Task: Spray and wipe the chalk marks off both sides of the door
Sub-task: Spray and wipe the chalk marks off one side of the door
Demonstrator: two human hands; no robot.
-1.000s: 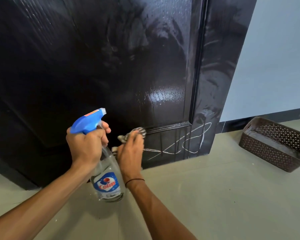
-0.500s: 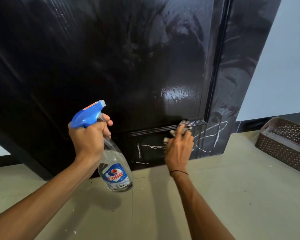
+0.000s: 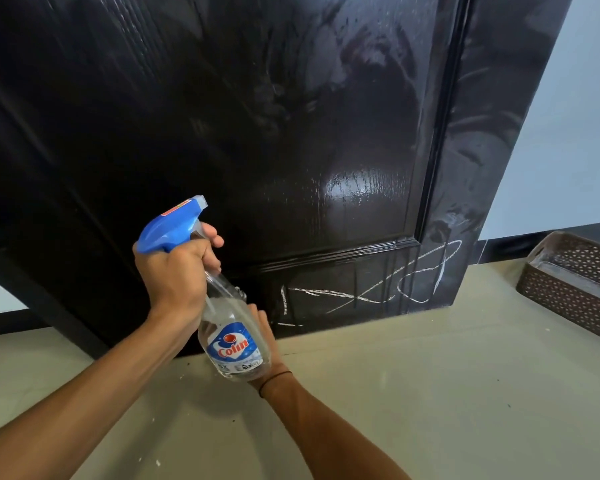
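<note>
Two hands work low by the door. Left hand grips the bottle neck, finger on the trigger, nozzle toward the door. Right hand sits mostly hidden behind the bottle; its grip cannot be told. Chalk marks cross the bottom panel.

Our left hand sits at nine o'clock of centre, fingers curled in a tight grip, forearm running to seven o'clock. Our right hand is mostly hidden, wrist at six o'clock.
</note>
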